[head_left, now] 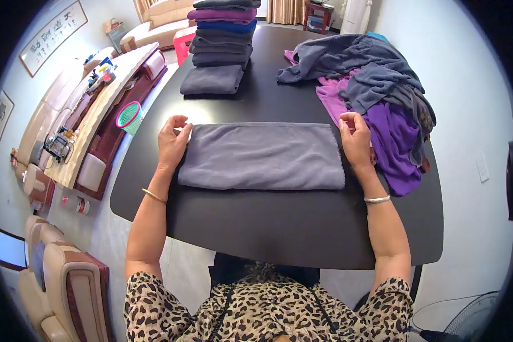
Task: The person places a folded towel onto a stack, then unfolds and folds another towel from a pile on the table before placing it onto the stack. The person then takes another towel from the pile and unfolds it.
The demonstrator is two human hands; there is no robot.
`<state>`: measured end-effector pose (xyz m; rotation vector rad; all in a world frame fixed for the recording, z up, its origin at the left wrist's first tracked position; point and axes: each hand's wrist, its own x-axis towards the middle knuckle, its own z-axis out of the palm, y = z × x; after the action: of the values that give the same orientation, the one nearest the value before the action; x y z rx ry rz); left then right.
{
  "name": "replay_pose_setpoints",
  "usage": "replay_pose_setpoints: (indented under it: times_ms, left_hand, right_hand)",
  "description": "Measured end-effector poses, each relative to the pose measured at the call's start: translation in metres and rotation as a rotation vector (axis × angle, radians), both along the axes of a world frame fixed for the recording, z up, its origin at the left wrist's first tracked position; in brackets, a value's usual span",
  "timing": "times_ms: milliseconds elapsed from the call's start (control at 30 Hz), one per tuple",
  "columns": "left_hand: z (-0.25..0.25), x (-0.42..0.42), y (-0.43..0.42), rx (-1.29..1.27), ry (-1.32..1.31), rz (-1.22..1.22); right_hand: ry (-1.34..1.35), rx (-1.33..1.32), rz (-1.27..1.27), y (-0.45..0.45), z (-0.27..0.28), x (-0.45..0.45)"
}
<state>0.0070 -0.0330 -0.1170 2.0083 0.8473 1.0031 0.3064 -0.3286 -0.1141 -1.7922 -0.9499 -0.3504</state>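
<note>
A grey cloth [262, 157], folded into a wide rectangle, lies flat on the dark table [268, 228] in front of me. My left hand [174, 141] is at its upper left corner, thumb and fingers brought together there. At the upper right corner is my right hand [355, 139], its fingers curled towards the thumb beside the cloth's edge. Whether either pinch holds the fabric is too small to tell.
Folded cloths [221, 45] in grey, blue and purple are stacked at the far left of the table, with a folded grey one [212, 80] before them. Loose grey and purple cloths [393, 131] are heaped on the right. A green basket [130, 117] stands beyond the left edge.
</note>
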Motion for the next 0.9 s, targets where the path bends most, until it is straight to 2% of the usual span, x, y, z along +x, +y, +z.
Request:
replay_pose_setpoints:
  times_ms: [33, 100, 133, 167, 233, 267, 333, 400, 467, 500, 533, 600, 667, 733, 900]
  left_hand:
    - [0.003, -0.001, -0.003, 0.001, 0.0, 0.006]
    - [0.013, -0.003, -0.011, 0.313, -0.05, 0.008]
    - [0.022, -0.002, -0.025, 0.298, -0.031, -0.016]
    - [0.03, -0.001, -0.04, 0.377, 0.029, -0.102]
    - [0.041, 0.006, -0.068, 0.524, 0.227, -0.286]
    - [0.051, 0.011, -0.088, 0.542, 0.294, -0.388]
    - [0.052, 0.024, -0.115, 0.532, 0.392, -0.555]
    - [0.054, 0.037, -0.135, 0.528, 0.46, -0.72]
    - [0.044, 0.036, -0.146, 0.577, 0.499, -0.723]
    - [0.037, 0.034, -0.148, 0.632, 0.533, -0.736]
    - [0.03, 0.029, -0.145, 0.592, 0.661, -0.758]
    - [0.021, 0.005, -0.136, 0.642, 0.707, -0.687]
    - [0.019, -0.021, -0.123, 0.699, 0.759, -0.626]
    - [0.021, -0.045, -0.112, 0.638, 0.817, -0.524]
    - [0.022, -0.073, -0.097, 0.562, 0.855, -0.462]
  right_hand:
    - [0.0, 0.001, 0.006, -0.002, 0.009, -0.01]
    - [-0.064, -0.098, 0.15, 0.0, 0.02, -0.034]
    - [-0.008, -0.127, 0.257, 0.003, 0.019, -0.042]
    - [-0.01, -0.125, 0.257, 0.006, 0.019, -0.051]
    - [-0.122, -0.166, 0.492, 0.011, 0.018, -0.065]
    - [-0.123, -0.169, 0.502, 0.012, 0.018, -0.069]
    - [-0.287, -0.336, 0.625, 0.014, 0.019, -0.078]
    - [-0.384, -0.387, 0.622, 0.011, 0.021, -0.089]
    - [-0.507, -0.545, 0.605, 0.004, 0.011, -0.09]
    - [-0.511, -0.548, 0.615, -0.003, 0.009, -0.09]
    - [-0.523, -0.643, 0.547, -0.011, 0.008, -0.091]
    - [-0.492, -0.836, 0.444, -0.029, 0.009, -0.092]
    - [-0.486, -0.835, 0.443, -0.045, 0.011, -0.092]
    - [-0.474, -0.829, 0.437, -0.056, 0.011, -0.097]
    - [-0.46, -0.865, 0.471, -0.079, 0.014, -0.121]
